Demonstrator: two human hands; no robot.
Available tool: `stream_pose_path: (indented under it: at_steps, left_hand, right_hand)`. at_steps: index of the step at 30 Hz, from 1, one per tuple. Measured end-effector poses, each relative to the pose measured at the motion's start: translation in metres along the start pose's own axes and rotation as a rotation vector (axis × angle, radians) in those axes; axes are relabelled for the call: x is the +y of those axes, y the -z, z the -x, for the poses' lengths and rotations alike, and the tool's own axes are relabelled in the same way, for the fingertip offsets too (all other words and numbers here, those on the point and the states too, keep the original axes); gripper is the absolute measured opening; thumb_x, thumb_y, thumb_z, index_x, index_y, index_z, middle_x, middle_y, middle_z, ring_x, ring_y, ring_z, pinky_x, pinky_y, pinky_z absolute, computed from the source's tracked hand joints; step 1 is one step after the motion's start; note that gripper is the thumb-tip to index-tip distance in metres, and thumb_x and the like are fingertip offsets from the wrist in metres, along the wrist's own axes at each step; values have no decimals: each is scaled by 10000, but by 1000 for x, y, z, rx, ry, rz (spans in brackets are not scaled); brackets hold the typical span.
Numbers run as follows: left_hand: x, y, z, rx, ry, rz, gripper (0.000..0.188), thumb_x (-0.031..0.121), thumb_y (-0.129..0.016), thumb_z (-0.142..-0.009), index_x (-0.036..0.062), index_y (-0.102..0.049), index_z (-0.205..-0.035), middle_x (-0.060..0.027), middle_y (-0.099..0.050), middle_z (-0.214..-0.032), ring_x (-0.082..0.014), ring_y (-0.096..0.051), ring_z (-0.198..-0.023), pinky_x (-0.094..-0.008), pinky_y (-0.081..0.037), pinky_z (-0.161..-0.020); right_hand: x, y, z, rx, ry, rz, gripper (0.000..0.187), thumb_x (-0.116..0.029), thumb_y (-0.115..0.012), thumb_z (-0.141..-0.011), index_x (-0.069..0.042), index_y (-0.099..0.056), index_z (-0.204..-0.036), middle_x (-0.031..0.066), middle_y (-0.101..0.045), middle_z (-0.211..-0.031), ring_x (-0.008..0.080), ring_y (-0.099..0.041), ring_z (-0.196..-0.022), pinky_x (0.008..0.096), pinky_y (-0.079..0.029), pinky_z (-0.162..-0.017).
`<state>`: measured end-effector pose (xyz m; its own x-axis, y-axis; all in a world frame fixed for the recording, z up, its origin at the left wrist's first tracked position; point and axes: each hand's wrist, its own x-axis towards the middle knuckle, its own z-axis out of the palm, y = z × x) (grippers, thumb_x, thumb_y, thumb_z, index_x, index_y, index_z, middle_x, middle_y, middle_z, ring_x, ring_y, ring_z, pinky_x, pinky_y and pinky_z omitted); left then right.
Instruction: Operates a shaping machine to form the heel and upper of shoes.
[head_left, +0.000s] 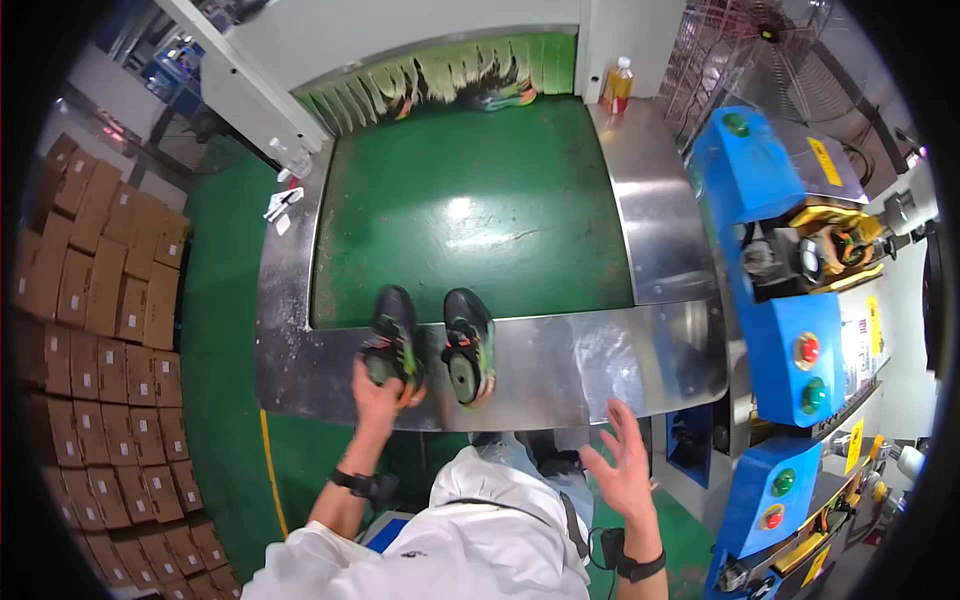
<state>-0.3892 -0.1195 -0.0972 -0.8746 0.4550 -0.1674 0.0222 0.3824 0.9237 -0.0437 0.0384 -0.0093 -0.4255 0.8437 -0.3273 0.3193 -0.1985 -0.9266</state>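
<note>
two shoes, likely stiff, suit a heel hold: my left fingers pinch one there, my right fingers spread.

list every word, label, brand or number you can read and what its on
None can be read with certainty.
White-labelled cardboard boxes: print too small.
Yellow stickers on the blue machine: too small.
White shirt: a small dark mark, unreadable.
Shoe in the left hand: nothing legible.
Other shoe beside it: nothing legible.
</note>
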Motion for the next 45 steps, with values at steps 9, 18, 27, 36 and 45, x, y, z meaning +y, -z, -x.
stream_pose_path:
  at_steps: [9, 18, 27, 36, 45]
  left_hand:
    - [-36, -16, -43, -402, -10, 39, 863, 17, -636, -631, 76, -306, -1426, -150, -474, -1283, -260, -472, -1191, -332, -345, -1046]
    - [76, -40, -99, -971, 383, 198, 794, -54, -529, -588, 40, -345, -1355, -115, -522, -1186, -251, -569, -1049, -362, -495, -901]
    - [218, -100, 131, -2412, -125, 2, 895, 12, -571, -567, 35, -281, -1414, -103, -522, -1171, -230, -546, -1066, -340, -435, -957]
    - [154, 73, 328, -2985, 809, -834, 872, -26, -617, -574, 23, -333, -1397, -164, -473, -1337, -305, -460, -1266, -436, -351, -1094]
    - [68, 169, 503, -3211, -1226, -475, 774, 64, -637, -672, -19, -352, -1387, -203, -494, -1307, -257, -489, -1216, -323, -358, -1050]
  right_hand:
    - [36, -239, -121, -65, 63, 334, 725, -29, -669, -712, 1, -332, -1353, 316, -363, -1359, 449, -394, -1253, 435, -344, -1048]
    - [-25, -133, -42, 176, -192, -477, 654, -172, -739, -742, -23, -425, -1296, 120, -513, -1222, 218, -455, -1176, 332, -306, -1055]
    - [-54, -180, 297, 1342, 162, -240, 696, -164, -733, -775, -12, -361, -1344, 119, -485, -1270, 203, -438, -1232, 337, -311, -1083]
    - [-97, -499, 450, 2629, -612, -560, 625, -49, -671, -717, 35, -428, -1287, 184, -530, -1245, 263, -506, -1178, 365, -363, -1033]
    - [-44, -507, 492, 2795, -1228, -218, 615, -19, -578, -767, 55, -370, -1342, 273, -454, -1325, 401, -443, -1239, 422, -342, -1042]
